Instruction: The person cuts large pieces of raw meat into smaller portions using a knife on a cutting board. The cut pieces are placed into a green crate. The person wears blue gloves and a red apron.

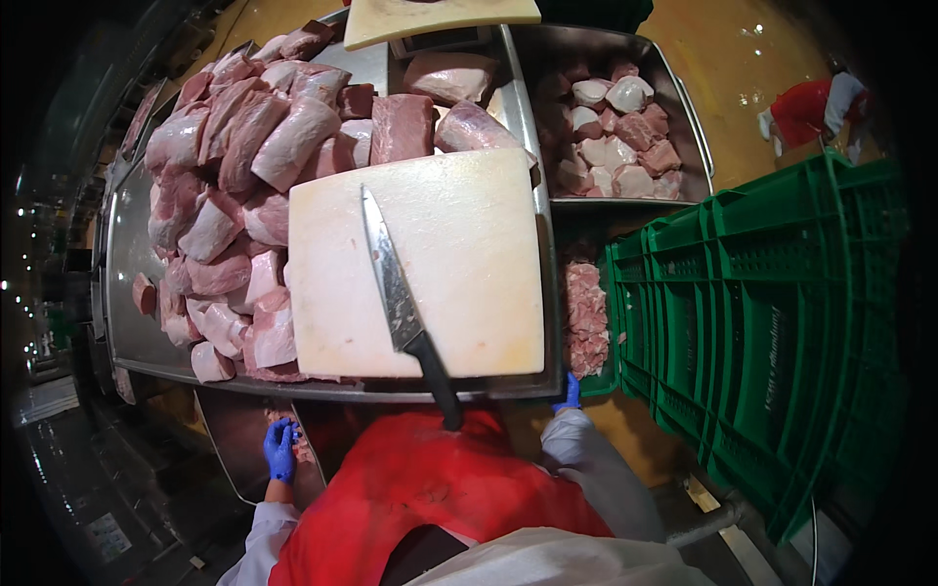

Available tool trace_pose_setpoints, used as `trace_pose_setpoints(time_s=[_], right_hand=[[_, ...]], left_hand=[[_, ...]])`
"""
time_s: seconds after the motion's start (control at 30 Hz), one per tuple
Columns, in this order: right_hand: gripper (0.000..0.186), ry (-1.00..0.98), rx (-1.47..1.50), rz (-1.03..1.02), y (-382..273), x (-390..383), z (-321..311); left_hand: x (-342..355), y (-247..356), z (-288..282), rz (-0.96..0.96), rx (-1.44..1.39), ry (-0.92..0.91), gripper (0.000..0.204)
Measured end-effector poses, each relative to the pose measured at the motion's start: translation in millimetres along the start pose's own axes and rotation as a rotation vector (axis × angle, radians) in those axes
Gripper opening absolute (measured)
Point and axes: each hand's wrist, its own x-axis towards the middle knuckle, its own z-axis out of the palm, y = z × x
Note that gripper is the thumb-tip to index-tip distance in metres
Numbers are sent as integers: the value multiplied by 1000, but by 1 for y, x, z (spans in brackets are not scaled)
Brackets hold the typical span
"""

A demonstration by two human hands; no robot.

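A knife (391, 283) with a black handle lies on a white cutting board (469, 244), its handle over the steel table's (132, 313) front edge. Large raw meat pieces (234, 146) are heaped left of and behind the board. My left hand (279, 447), in a blue glove, is low over a steel bin (225, 439) with pink scraps, fingers curled on something I cannot make out. My right hand (569, 394), also gloved, is at the near corner of a green crate (596, 384) holding small meat pieces (586, 322); its fingers are partly hidden.
A steel tub (699, 137) of meat chunks is at back right. Large green crates (733, 332) stand upright along the right. Another board (440, 15) is at the back. A person (811, 112) in red and white is at upper right.
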Motion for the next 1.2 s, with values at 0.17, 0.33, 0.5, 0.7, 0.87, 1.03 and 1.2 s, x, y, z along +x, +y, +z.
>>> trace_pose_setpoints(time_s=[0.17,0.33,0.5,0.7,0.87,1.03,1.2], right_hand=[[80,19,-572,-130,-16,-3,-26],[79,41,-780,46,-43,64,-19],[84,238,-711,2,2,102,4],[92,281,-837,-348,-84,71,91],[51,183,-1492,-253,-99,105,133],[69,111,-1418,-288,-111,128,117],[87,-11,-1257,-578,-107,154,86]], left_hand=[[36,-49,-21,80,29,-80,16],[25,-18,-29,27,71,-83,24],[44,-12,-92,-26,213,-213,24],[22,-27,-129,-140,318,-291,23],[22,10,-63,-286,523,-345,23],[11,23,-30,-281,521,-413,22],[-20,13,-18,-295,498,-396,21]])
